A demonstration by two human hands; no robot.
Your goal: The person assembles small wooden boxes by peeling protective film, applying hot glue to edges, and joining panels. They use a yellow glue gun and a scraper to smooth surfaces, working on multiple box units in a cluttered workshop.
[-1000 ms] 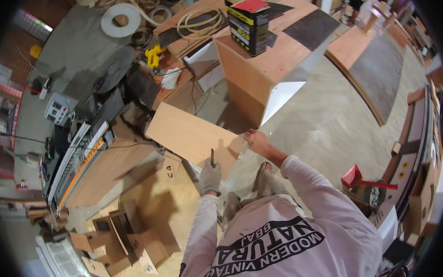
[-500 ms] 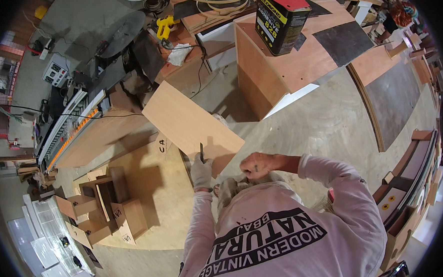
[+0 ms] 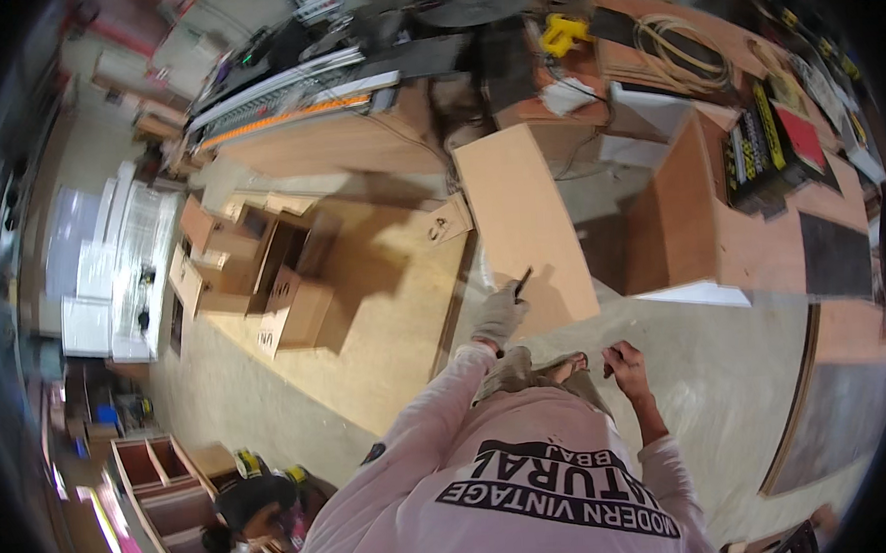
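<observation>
A person in a pale long-sleeved shirt stands over a tan wooden board (image 3: 526, 227) lying flat on the workshop floor, its near end just beyond the gloved left hand (image 3: 497, 314), which is closed around a dark pencil (image 3: 522, 281) whose tip meets the board. The bare right hand (image 3: 625, 363) hangs loosely curled to the right, holding nothing that can be made out. The board looks stiff, smooth and fairly heavy, best gripped by its long edges; small wooden boxes (image 3: 263, 276) sit far left.
</observation>
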